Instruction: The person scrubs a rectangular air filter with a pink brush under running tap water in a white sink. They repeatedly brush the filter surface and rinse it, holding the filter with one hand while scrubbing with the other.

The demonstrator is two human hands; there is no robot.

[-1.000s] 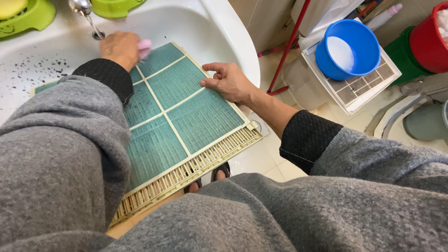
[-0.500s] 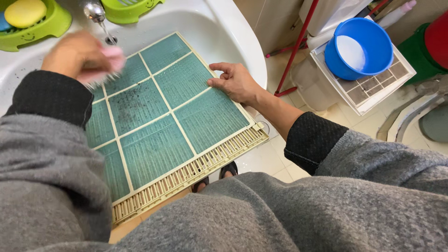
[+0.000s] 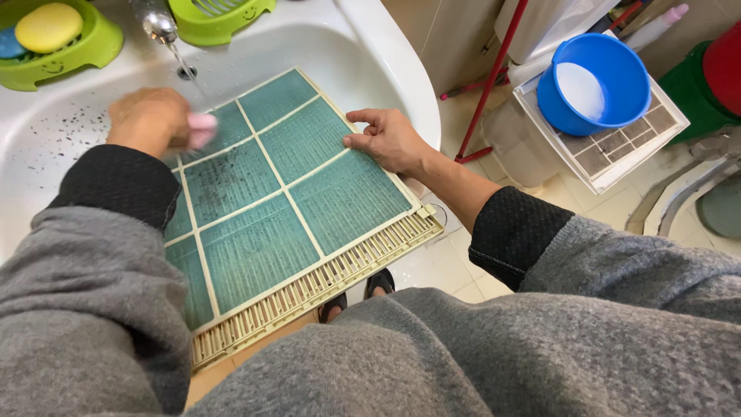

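Green mesh filter (image 3: pixel 262 193) (right hand (image 3: pixel 390 139) steadying), left hand (image 3: pixel 150 120) scrubbing.

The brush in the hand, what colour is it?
Pink. The brush shows in the head view, in the left hand.
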